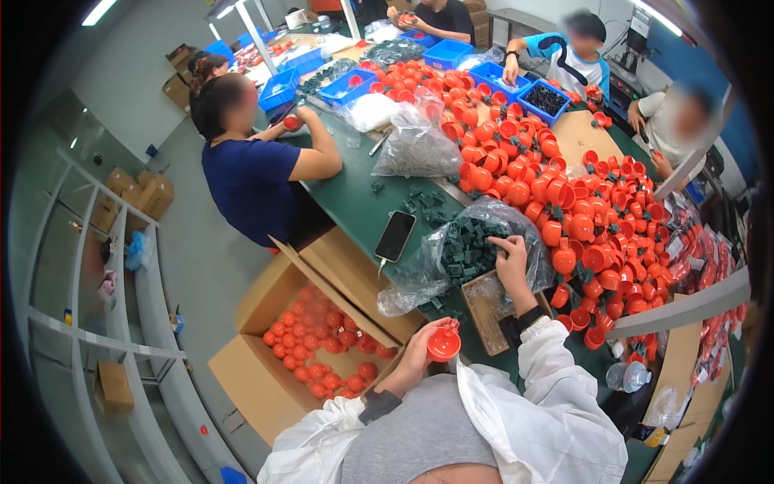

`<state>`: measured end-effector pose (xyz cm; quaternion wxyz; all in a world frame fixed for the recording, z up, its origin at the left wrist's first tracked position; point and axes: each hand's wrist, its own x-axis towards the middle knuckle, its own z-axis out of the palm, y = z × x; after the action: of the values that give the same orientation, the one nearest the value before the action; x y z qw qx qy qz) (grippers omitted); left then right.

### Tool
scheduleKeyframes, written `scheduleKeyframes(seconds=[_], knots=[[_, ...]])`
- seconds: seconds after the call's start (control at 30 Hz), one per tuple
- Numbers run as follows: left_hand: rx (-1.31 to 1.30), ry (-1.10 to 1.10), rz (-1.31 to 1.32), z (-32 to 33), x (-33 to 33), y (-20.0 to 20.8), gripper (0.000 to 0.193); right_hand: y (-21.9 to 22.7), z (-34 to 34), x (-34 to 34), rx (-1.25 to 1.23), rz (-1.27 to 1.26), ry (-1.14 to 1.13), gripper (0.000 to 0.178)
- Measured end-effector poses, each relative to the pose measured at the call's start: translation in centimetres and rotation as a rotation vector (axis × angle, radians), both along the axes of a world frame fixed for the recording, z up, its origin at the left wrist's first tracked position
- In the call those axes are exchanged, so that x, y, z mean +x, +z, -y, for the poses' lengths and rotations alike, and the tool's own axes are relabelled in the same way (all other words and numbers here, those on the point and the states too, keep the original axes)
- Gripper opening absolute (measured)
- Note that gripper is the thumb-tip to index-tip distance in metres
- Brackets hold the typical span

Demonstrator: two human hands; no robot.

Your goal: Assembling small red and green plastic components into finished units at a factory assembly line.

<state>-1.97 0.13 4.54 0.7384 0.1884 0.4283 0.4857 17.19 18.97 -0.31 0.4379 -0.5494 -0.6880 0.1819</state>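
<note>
My left hand (411,360) is closed round an orange-red plastic cup (443,344), held in front of my body with its hollow side facing up. A small tab sticks out at its top. My right hand (512,264) is over an open clear plastic bag (427,277) of small dark green plastic parts (469,250). Its index finger stretches out toward the parts, apart from the thumb, and I see nothing held in it. Right beside that wrist lies a shallow brown tray (486,327).
An open cardboard box (242,367) of red round pieces stands at my left. Cups (580,226) heap along the table's right side. A phone (396,236) on a cable lies near the bag. Co-workers sit around the table; one in dark blue (250,189) is at the left.
</note>
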Motion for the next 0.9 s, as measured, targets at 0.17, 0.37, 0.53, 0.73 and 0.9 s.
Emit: scheduleKeyframes(seconds=[0.17,0.37,0.53,0.73,0.9], knots=[[-0.001,0.035,0.023,0.0,-0.3,-0.1,0.038,1.1,-0.8,-1.9,-0.038,-0.038,-0.056,0.02],[0.001,0.038,0.051,-0.1,-0.5,-0.8,0.038,1.7,-0.5,-1.0,-0.07,-0.064,-0.068,0.034],[0.02,0.08,0.106,-0.2,-0.9,0.8,0.034,4.6,2.6,0.4,-0.514,-0.664,0.359,0.035],[0.068,0.027,0.166,-1.0,-1.3,2.0,0.036,7.3,8.3,0.3,-0.892,-1.18,0.609,0.033],[0.111,-0.033,0.109,-1.1,-1.3,4.5,0.047,7.3,9.1,-0.2,-0.83,-1.478,0.614,0.041]])
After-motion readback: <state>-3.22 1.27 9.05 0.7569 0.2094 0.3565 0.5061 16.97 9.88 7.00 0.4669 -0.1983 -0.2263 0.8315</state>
